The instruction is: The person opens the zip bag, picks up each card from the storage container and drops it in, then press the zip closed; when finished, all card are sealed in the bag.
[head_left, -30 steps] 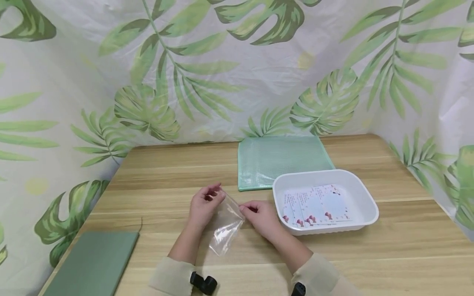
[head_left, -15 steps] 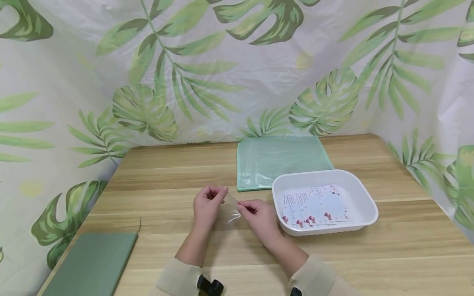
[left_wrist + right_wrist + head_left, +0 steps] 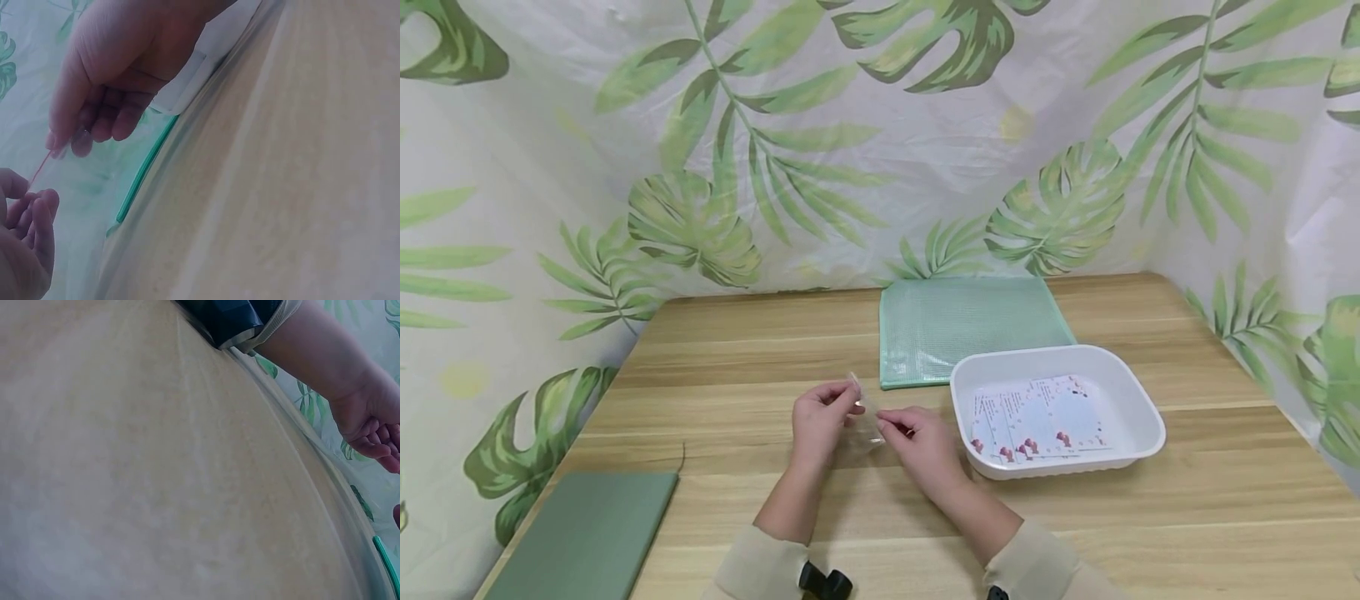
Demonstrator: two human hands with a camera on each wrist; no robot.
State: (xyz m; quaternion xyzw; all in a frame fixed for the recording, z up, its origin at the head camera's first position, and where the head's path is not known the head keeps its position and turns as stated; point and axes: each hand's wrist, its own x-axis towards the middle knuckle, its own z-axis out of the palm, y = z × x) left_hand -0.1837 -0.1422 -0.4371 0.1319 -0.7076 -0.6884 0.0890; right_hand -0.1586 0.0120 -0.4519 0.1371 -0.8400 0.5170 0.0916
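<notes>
Bag (image 3: pixel 867 428) of thin plastic (I can see right through it) is pinched by my left grip (image 3: pixel 819 422) and right grip (image 3: pixel 922 443), over the stripy wood worktop (image 3: pixel 760 342), near a white tub (image 3: pixel 1131 417) with round corners and flat paper cards (image 3: pixel 1030 425) inside.

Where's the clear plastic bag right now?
In the head view, the clear plastic bag is below centre, pinched by the left hand and the right hand, left of the white tray.
</notes>
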